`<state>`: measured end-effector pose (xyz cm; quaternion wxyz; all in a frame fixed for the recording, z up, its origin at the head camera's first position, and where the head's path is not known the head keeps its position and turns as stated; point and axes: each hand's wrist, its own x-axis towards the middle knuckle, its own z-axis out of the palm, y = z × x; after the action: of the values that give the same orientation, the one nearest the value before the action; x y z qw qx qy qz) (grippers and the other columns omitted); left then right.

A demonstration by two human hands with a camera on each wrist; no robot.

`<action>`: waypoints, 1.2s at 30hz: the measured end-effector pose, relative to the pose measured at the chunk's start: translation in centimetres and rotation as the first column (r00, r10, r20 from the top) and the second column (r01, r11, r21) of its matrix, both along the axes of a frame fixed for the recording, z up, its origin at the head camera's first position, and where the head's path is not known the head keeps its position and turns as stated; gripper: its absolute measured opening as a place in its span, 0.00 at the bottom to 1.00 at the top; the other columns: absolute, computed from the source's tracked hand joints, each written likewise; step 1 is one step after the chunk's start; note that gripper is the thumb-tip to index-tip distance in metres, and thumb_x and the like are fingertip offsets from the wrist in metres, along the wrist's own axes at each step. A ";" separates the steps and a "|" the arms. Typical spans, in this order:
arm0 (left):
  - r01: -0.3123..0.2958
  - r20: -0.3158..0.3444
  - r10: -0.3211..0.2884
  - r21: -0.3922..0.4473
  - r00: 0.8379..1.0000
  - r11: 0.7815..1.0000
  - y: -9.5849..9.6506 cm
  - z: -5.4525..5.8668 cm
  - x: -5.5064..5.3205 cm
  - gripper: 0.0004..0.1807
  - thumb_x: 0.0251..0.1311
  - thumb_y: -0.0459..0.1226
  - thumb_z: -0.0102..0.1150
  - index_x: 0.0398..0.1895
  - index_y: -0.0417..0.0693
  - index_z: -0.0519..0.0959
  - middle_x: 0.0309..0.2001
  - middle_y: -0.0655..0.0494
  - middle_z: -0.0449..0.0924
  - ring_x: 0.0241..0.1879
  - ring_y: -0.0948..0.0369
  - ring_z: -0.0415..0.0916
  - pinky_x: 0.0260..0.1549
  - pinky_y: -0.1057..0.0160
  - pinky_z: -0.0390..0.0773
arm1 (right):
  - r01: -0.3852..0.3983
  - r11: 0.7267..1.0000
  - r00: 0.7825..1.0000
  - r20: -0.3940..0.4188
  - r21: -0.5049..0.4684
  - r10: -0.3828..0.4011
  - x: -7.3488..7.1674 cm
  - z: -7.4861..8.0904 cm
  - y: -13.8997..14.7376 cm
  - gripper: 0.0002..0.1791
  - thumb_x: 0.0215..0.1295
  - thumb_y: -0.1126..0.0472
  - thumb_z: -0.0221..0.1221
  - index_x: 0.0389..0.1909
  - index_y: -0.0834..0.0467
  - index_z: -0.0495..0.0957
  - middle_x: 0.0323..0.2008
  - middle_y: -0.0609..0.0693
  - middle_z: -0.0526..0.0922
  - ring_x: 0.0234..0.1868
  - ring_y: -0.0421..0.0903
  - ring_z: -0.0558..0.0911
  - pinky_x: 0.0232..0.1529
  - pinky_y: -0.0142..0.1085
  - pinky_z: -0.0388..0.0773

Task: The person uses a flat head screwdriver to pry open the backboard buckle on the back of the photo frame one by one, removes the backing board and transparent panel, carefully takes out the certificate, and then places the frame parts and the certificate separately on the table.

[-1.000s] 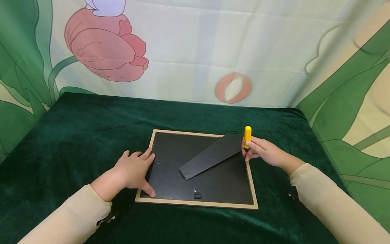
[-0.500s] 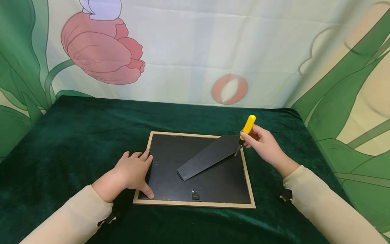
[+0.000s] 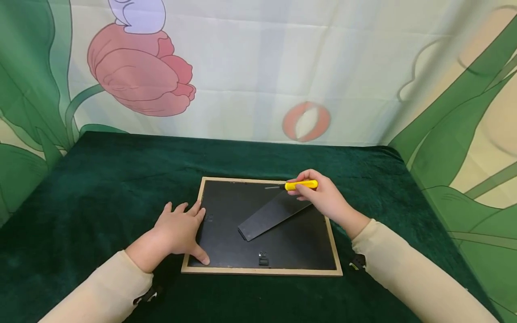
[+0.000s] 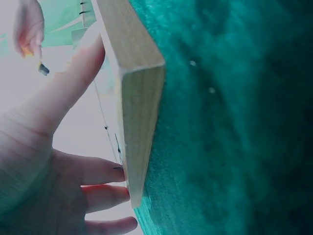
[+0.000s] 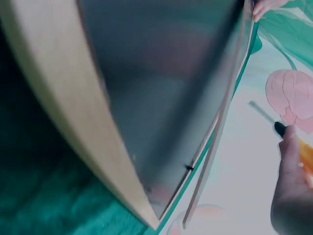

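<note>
A picture frame [image 3: 226,202] with a pale wood rim and black backing lies face down on the cloth. Across its back slants a black easel stand [image 3: 268,220]. My left hand [image 3: 177,229] rests on the frame's left side, fingers spread, thumb on the near left corner area. In the left wrist view that thumb [image 4: 73,78] lies along the wooden edge. My right hand [image 3: 325,197] pinches a yellow-handled screwdriver [image 3: 302,185] above the frame's far right part. The screwdriver lies nearly level, its shaft pointing left; the right wrist view shows its thin tip [image 5: 261,111] away from the frame.
Dark green velvet cloth [image 3: 133,170] covers the table. Behind it hangs a curtain [image 3: 238,67] printed with a pink flower and green leaves. A metal hanger [image 3: 263,258] sits near the frame's front edge, and another hanger [image 3: 208,218] near its left side.
The right hand has moved left and lifted from the frame's right edge. The screwdriver has turned from upright, through a slant with its tip at the backing, to nearly level. The left hand stays put.
</note>
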<state>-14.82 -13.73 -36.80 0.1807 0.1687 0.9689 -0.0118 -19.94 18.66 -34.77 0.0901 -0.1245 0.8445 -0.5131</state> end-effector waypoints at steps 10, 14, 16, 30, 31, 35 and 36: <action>0.004 0.007 -0.005 0.037 1.000 0.999 -0.1 0.0 0.7 0.67 0.22 0.67 0.71 0.66 0.36 0.62 0.69 0.37 0.53 0.64 0.39 0.55 0.58 0.33 0.51 | -0.054 0.984 0.996 -0.055 0.169 0.064 0.4 -1.1 -1.6 0.18 0.64 0.60 0.58 0.54 0.61 0.76 0.45 0.56 0.82 0.42 0.49 0.82 0.42 0.36 0.79; 0.008 0.007 -0.009 0.046 1.000 0.999 -0.1 -0.2 0.6 0.67 0.22 0.67 0.71 0.66 0.35 0.62 0.68 0.37 0.54 0.64 0.39 0.55 0.58 0.33 0.51 | -0.084 0.953 0.980 -0.150 0.291 0.132 0.7 -1.1 -2.7 0.18 0.63 0.61 0.59 0.54 0.61 0.77 0.47 0.55 0.81 0.39 0.46 0.80 0.38 0.32 0.79; 0.009 0.011 -0.010 0.051 1.000 0.999 0.0 -0.1 0.5 0.67 0.22 0.66 0.71 0.66 0.35 0.62 0.68 0.36 0.54 0.64 0.39 0.54 0.58 0.34 0.51 | -0.093 0.922 0.962 -0.204 0.375 0.180 0.8 -1.1 -3.3 0.18 0.63 0.61 0.60 0.54 0.60 0.77 0.48 0.54 0.81 0.36 0.45 0.78 0.34 0.31 0.77; 0.030 0.007 -0.031 0.058 0.999 0.998 0.2 -0.1 -0.1 0.66 0.23 0.66 0.72 0.66 0.34 0.62 0.68 0.36 0.53 0.64 0.39 0.55 0.58 0.35 0.53 | -0.088 0.752 0.846 -0.349 0.654 0.403 0.6 -1.4 -6.4 0.19 0.64 0.58 0.59 0.55 0.59 0.77 0.49 0.52 0.81 0.41 0.46 0.82 0.44 0.37 0.78; 0.031 0.009 -0.031 0.059 0.999 0.998 0.2 -0.1 -0.1 0.66 0.23 0.66 0.72 0.66 0.34 0.62 0.68 0.36 0.53 0.64 0.39 0.55 0.58 0.35 0.53 | -0.081 0.746 0.847 -0.349 0.660 0.401 0.5 -1.4 -6.5 0.19 0.64 0.58 0.59 0.55 0.59 0.77 0.49 0.52 0.81 0.40 0.46 0.83 0.44 0.36 0.78; 0.029 0.013 -0.030 0.062 0.999 0.998 0.2 0.0 -0.1 0.66 0.22 0.66 0.72 0.66 0.34 0.62 0.68 0.36 0.53 0.64 0.39 0.55 0.58 0.35 0.53 | -0.048 0.706 0.821 -0.375 0.706 0.431 0.3 -1.4 -7.1 0.19 0.63 0.58 0.59 0.55 0.59 0.77 0.47 0.52 0.82 0.38 0.45 0.84 0.40 0.35 0.79; 0.029 0.013 -0.030 0.061 0.999 0.998 0.1 0.0 -0.1 0.66 0.22 0.66 0.72 0.66 0.34 0.62 0.68 0.36 0.53 0.64 0.39 0.55 0.58 0.35 0.53 | -0.039 0.692 0.805 -0.388 0.721 0.449 0.3 -1.4 -7.3 0.19 0.63 0.58 0.59 0.54 0.59 0.77 0.47 0.52 0.82 0.38 0.45 0.84 0.39 0.35 0.80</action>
<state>-14.93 -13.58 -36.81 0.1818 0.1886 0.9649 0.0161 -19.62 11.35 -36.13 -0.0400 -0.3369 0.9362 -0.0924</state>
